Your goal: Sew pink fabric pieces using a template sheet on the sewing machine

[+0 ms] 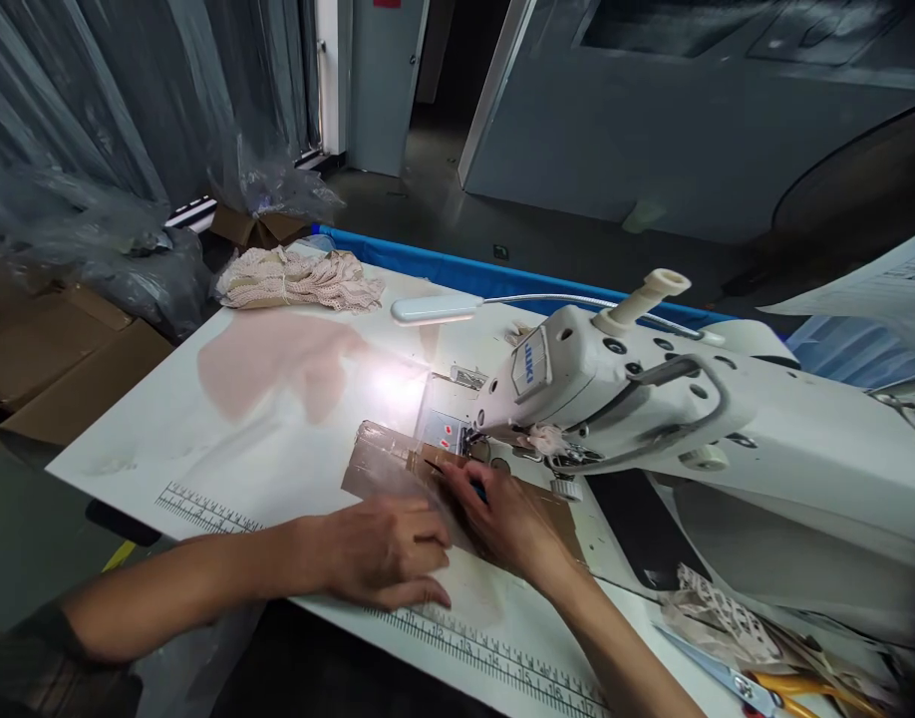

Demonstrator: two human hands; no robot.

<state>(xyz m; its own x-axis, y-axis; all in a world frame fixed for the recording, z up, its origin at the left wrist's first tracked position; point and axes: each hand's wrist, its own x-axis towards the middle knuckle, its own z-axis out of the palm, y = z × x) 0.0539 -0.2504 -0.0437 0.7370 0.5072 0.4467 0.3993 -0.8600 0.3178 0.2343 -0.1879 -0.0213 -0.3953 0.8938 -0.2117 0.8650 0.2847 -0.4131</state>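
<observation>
Head view, clock centred on frame. Shows brown cloth flat on white tabletop at 6 o'clock, partly hidden by hands, just beside needle end of JUKI sewing machine at 3 o'clock. Right hand at 5 o'clock, on cloth, fingers closed around slim dark-tipped tool with blue part; cannot tell exact type. Left hand at 7 o'clock, blurred, palm down, fingers half-curled, narrow gap between thumb and forefinger; cannot tell contact with cloth. Also shows gooseneck lamp near centre toward 11, tied lace bundle at 10, cardboard box at 9, printed ruler scale along near edge at 6, orange-handled scissors between 4 and 5.
</observation>
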